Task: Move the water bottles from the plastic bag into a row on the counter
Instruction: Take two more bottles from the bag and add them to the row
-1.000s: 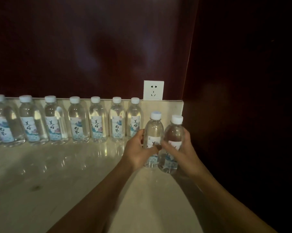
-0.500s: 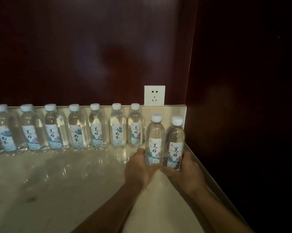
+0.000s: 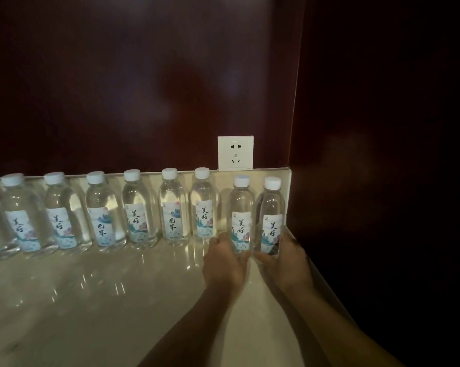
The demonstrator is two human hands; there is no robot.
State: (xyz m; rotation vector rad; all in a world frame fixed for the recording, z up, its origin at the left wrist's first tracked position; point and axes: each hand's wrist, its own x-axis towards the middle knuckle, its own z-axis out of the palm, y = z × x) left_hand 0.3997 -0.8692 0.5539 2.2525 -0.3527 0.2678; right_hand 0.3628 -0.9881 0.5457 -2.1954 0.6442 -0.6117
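Left hand [image 3: 224, 263] and right hand [image 3: 285, 256] each gripping one water bottle; eight capped bottles visible lining counter [image 3: 91, 300].

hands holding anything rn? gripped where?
Left hand grips one water bottle low on its body; right hand grips the neighbouring bottle likewise.

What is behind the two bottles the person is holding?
Behind the two held bottles rises the counter's pale backsplash, with a white wall socket above it on the dark wall. The backsplash directly behind them is covered.
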